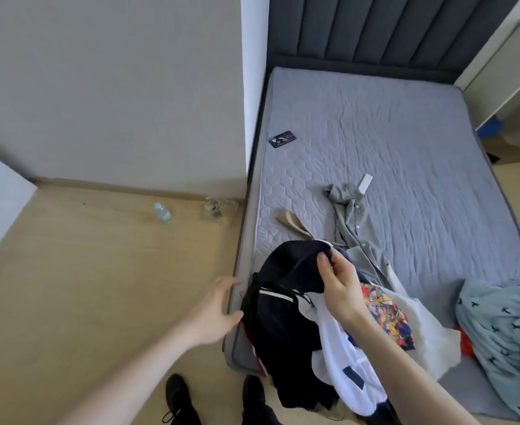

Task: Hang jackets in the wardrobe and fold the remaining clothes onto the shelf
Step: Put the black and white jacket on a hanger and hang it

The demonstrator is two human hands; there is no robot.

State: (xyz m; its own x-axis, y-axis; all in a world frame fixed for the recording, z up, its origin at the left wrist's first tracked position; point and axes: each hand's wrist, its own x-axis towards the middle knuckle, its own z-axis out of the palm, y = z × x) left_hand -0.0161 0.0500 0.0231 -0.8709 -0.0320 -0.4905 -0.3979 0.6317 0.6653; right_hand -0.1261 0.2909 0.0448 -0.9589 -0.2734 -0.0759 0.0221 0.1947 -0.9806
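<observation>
Head view shows our right hand pinching the dark jacket above the bed corner to lift it for hanging, left hand spread wide beside it.

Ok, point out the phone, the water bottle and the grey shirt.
phone (282, 138): head view, middle of its dark back.
water bottle (162, 212): head view, its clear body.
grey shirt (351, 214): head view, the buttoned front.
</observation>
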